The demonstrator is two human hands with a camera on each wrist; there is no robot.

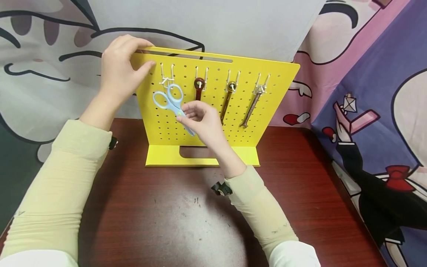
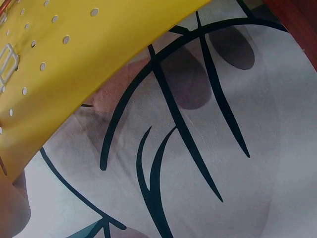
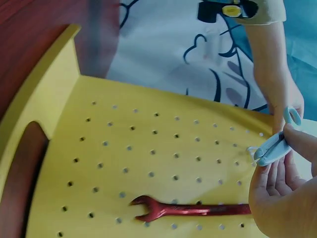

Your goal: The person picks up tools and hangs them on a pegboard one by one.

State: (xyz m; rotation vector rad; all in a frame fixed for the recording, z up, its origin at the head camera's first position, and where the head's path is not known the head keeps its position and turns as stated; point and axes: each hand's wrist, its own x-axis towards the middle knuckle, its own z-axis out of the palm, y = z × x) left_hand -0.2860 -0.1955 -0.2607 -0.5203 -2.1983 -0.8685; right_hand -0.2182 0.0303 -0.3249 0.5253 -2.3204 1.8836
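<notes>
A light blue pair of scissors (image 1: 173, 105) is pinched between the thumb and fingers of my right hand (image 1: 207, 121), its handle loops up and blades slanting down to the right. The loops overlap the lower end of the leftmost white wire hook (image 1: 172, 70) on a yellow pegboard (image 1: 280, 87). My left hand (image 1: 120, 61) grips the board's upper left corner, thumb on the front face. In the right wrist view the scissors (image 3: 272, 149) show close to the hook. Only a little of the left hand (image 2: 12, 210) appears in the left wrist view.
Three wrenches hang from hooks to the right: a dark red one (image 1: 199, 84), a brassy one (image 1: 227, 103) and a silvery one (image 1: 251, 108). The board's flat base (image 1: 163, 155) stands on a reddish-brown table (image 1: 160, 207). Cartoon-printed cloth (image 1: 233, 26) hangs behind.
</notes>
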